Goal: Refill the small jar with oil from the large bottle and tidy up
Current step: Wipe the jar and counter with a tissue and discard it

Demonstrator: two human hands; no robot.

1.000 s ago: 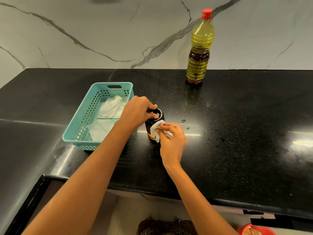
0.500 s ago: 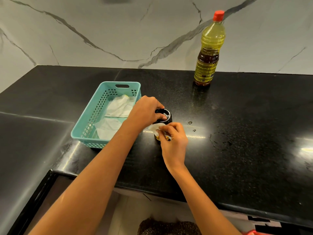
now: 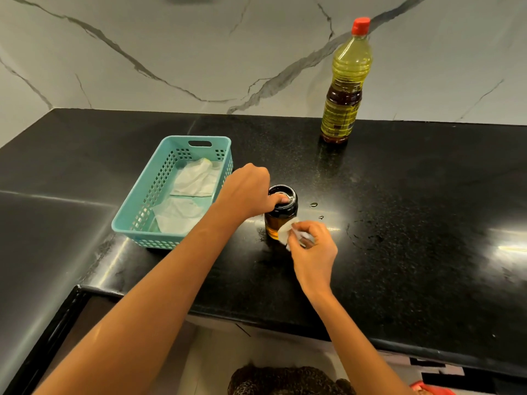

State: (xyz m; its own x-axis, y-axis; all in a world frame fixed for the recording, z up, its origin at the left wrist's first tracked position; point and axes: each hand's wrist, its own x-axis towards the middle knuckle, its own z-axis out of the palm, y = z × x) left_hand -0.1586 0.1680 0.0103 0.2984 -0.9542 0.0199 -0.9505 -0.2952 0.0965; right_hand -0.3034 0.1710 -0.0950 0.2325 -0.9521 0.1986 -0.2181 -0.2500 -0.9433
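Two hands at upright small jar (image 3: 272, 228): left hand (image 3: 246, 192) grips lid (image 3: 288, 205) from left; right hand (image 3: 313, 249) pinches tissue (image 3: 285, 232) against near-right wall.

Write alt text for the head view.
A person's left-hand grip holds the small jar by its lid while the right-hand grip presses a white tissue against its side. On the black countertop, a teal basket sits left and the capped large bottle stands behind.
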